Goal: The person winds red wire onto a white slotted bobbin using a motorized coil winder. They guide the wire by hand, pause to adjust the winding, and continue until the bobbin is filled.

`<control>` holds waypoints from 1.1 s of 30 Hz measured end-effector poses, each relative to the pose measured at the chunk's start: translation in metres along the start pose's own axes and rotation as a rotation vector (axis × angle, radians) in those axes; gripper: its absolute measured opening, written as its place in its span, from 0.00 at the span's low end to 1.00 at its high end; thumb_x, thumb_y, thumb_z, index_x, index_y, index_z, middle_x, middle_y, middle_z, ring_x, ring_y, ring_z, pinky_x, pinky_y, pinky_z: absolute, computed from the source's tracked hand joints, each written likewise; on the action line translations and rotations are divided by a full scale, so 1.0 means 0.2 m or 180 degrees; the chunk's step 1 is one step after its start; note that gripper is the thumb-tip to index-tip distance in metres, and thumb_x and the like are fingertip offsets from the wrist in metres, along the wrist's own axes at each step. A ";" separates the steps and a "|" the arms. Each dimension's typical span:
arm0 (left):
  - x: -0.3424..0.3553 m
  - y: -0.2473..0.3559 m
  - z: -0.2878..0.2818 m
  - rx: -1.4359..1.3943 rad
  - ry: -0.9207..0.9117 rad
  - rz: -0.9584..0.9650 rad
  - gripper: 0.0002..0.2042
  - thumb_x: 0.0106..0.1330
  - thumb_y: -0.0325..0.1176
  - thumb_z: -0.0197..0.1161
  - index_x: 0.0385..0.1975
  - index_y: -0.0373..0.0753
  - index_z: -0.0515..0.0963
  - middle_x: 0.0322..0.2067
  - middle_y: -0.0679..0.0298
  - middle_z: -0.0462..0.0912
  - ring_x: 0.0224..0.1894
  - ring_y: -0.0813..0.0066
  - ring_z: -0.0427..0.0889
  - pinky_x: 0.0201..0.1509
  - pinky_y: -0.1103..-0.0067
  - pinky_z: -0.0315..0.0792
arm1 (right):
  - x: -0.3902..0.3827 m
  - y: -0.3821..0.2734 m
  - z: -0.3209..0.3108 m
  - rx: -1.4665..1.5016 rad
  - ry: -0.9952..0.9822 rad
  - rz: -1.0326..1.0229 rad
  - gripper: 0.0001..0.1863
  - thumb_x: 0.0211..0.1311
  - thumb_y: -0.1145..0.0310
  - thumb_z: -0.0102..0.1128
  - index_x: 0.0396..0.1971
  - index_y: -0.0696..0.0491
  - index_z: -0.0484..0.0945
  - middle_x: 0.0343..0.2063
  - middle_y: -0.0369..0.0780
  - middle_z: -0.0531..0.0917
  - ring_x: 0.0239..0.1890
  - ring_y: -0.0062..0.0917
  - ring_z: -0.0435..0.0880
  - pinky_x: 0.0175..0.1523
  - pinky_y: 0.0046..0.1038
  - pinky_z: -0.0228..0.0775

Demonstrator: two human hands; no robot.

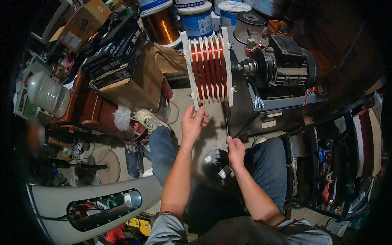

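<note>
A white coil former (229, 77) stands upright in front of me, wound with several side-by-side bands of red-brown copper wire (209, 67). My left hand (193, 123) is at the former's lower left corner, its fingers curled and the thumb against them. What lies between those fingers is too small to make out. Lower and to the right, my right hand (236, 152) pinches a thin, dark, straight rod (227, 127) that points up toward the former's lower right side. The rod's lower end is hidden in that hand.
An electric motor (288, 65) sits on a dark cabinet (243, 108), its shaft meeting the former. Behind are a large copper wire spool (162, 26) and blue-and-white drums (197, 22). Cardboard boxes (134, 83) stand left. A black round object (215, 163) is between my legs; a shelf rack (302, 163) stands right.
</note>
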State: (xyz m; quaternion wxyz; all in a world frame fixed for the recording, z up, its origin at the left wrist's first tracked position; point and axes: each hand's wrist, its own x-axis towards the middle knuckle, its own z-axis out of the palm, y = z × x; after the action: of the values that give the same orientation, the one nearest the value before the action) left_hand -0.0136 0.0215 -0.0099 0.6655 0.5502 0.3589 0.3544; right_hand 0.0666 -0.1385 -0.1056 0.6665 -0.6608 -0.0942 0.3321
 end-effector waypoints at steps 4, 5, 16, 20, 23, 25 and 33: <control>0.00 0.00 0.00 -0.0014 0.0012 -0.0005 0.14 0.69 0.41 0.54 0.45 0.37 0.71 0.29 0.64 0.79 0.26 0.80 0.77 0.28 0.84 0.71 | 0.00 0.00 0.01 0.0017 0.0030 -0.0080 0.16 0.64 0.60 0.58 0.21 0.53 0.72 0.14 0.26 0.66 0.17 0.10 0.59 0.22 0.18 0.49; 0.00 0.00 0.00 -0.0020 0.0018 -0.0013 0.14 0.69 0.40 0.54 0.45 0.37 0.71 0.29 0.64 0.79 0.26 0.80 0.77 0.28 0.84 0.70 | 0.00 0.00 0.01 0.0008 0.0032 -0.0080 0.16 0.64 0.60 0.58 0.21 0.53 0.71 0.14 0.26 0.66 0.17 0.10 0.59 0.22 0.18 0.49; 0.00 -0.01 0.00 0.0015 0.0015 -0.0017 0.15 0.69 0.42 0.55 0.47 0.38 0.71 0.30 0.64 0.79 0.26 0.81 0.77 0.28 0.84 0.71 | 0.01 0.03 0.01 -0.0067 0.0013 -0.0162 0.16 0.65 0.60 0.58 0.20 0.52 0.71 0.14 0.26 0.66 0.17 0.10 0.59 0.22 0.18 0.50; 0.01 -0.01 0.00 0.0013 -0.0021 -0.0041 0.15 0.69 0.42 0.55 0.47 0.37 0.71 0.30 0.64 0.79 0.27 0.80 0.78 0.29 0.84 0.71 | 0.02 0.04 0.01 -0.0297 0.0083 -0.0128 0.16 0.65 0.60 0.58 0.20 0.52 0.71 0.14 0.26 0.66 0.17 0.11 0.59 0.22 0.18 0.50; 0.00 -0.01 0.00 0.0004 0.0005 -0.0041 0.15 0.69 0.41 0.55 0.47 0.37 0.71 0.30 0.64 0.80 0.26 0.80 0.78 0.29 0.84 0.71 | 0.01 0.02 -0.01 -0.0179 -0.0004 0.0076 0.15 0.63 0.62 0.59 0.24 0.59 0.76 0.20 0.33 0.76 0.25 0.16 0.69 0.32 0.22 0.63; 0.01 -0.01 0.00 0.0011 0.0003 -0.0037 0.15 0.69 0.41 0.55 0.47 0.37 0.71 0.30 0.64 0.80 0.26 0.80 0.78 0.29 0.84 0.71 | 0.01 0.02 -0.01 -0.0211 -0.0006 0.0072 0.15 0.63 0.62 0.59 0.24 0.59 0.76 0.21 0.33 0.76 0.25 0.16 0.69 0.32 0.22 0.63; 0.01 0.00 0.01 0.0006 0.0024 -0.0075 0.14 0.69 0.40 0.55 0.46 0.37 0.71 0.29 0.65 0.79 0.26 0.82 0.77 0.28 0.85 0.70 | 0.02 0.03 -0.01 -0.0221 -0.0009 -0.0021 0.15 0.64 0.61 0.58 0.23 0.57 0.74 0.19 0.31 0.73 0.23 0.14 0.66 0.29 0.21 0.59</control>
State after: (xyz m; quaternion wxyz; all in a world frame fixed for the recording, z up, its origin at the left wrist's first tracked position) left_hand -0.0119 0.0223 -0.0105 0.6678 0.5452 0.3682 0.3482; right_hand 0.0686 -0.1393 -0.1134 0.6441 -0.6827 -0.1087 0.3274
